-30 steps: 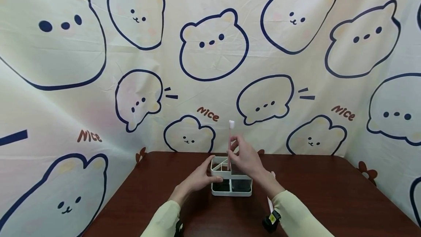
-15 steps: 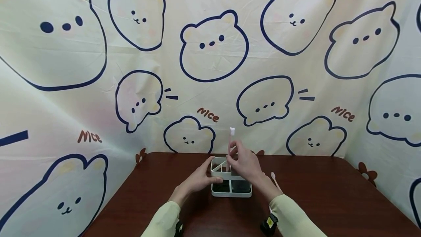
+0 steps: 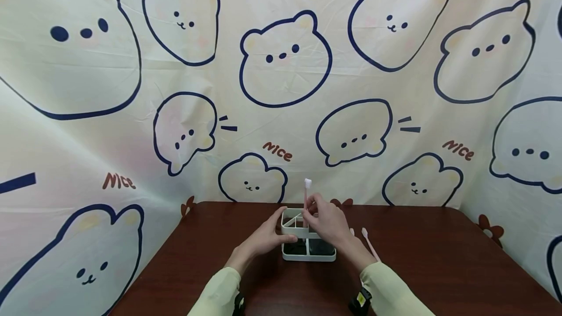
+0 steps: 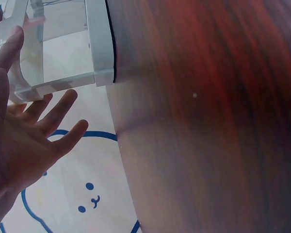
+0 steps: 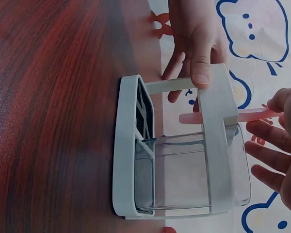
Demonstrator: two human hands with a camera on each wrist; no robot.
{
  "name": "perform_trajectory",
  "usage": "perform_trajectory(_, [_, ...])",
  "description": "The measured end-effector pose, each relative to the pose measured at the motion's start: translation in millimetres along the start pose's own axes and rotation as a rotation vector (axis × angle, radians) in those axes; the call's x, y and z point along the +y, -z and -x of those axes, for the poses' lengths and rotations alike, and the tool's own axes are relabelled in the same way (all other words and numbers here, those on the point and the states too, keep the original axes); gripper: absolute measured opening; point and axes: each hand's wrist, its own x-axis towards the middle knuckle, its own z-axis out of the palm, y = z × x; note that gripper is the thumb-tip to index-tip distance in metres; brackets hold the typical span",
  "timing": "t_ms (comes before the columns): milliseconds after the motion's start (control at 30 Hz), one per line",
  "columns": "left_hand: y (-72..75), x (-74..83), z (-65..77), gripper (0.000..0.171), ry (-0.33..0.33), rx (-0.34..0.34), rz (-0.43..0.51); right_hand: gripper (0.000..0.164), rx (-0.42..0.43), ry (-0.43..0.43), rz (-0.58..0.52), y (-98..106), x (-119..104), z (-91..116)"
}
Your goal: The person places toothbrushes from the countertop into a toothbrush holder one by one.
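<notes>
A white toothbrush holder [image 3: 309, 258] stands on the table, its upper rack divided into compartments. My left hand [image 3: 263, 235] grips the rack's left end, thumb on the near side and index finger at the far corner. My right hand [image 3: 329, 221] pinches a pink toothbrush [image 3: 306, 194], upright with its white bristle head on top. In the right wrist view the toothbrush handle [image 5: 189, 118] passes through the rack, and its lower end hangs above the base. A clear cup [image 5: 179, 179] sits in the holder beside it.
Another toothbrush [image 3: 371, 244] lies on the brown table [image 3: 421, 257] right of the holder, partly under my right forearm. One more brush head [image 3: 351, 231] shows beside that forearm. A bear-patterned cloth [image 3: 281, 126] hangs behind the table and at its sides.
My right hand has come down with the pink toothbrush, which now sits lower in the rack. More of the toothbrush on the table shows beside my forearm. The left hand has stayed put.
</notes>
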Motion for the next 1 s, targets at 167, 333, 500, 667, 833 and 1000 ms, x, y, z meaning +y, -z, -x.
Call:
perform_trajectory(167, [1.2,0.6,0.7,0.096,0.003,0.006,0.006,0.009,0.003,0.014,0.019,-3,2,1])
perform_trajectory(333, [-0.1,0.6,0.4,0.096,0.001,0.005,0.006,0.006,0.03,0.075,0.139,-4,6,2])
perform_trajectory(500, [-1.3,0.6,0.4,0.097,0.0,0.009,-0.001,0.01,0.032,0.102,0.211,-5,9,5])
perform_trajectory(667, [-1.9,0.9,0.5,0.096,0.001,0.009,-0.007,0.016,0.043,0.114,0.231,-4,13,8])
perform_trajectory(833, [-2.3,1.5,0.1,0.097,0.002,0.011,0.0,0.017,0.062,0.11,0.228,0,20,13])
perform_trajectory(1000, [-2.8,0.8,0.1,0.097,0.002,0.015,0.005,0.017,0.055,0.082,0.194,7,28,18])
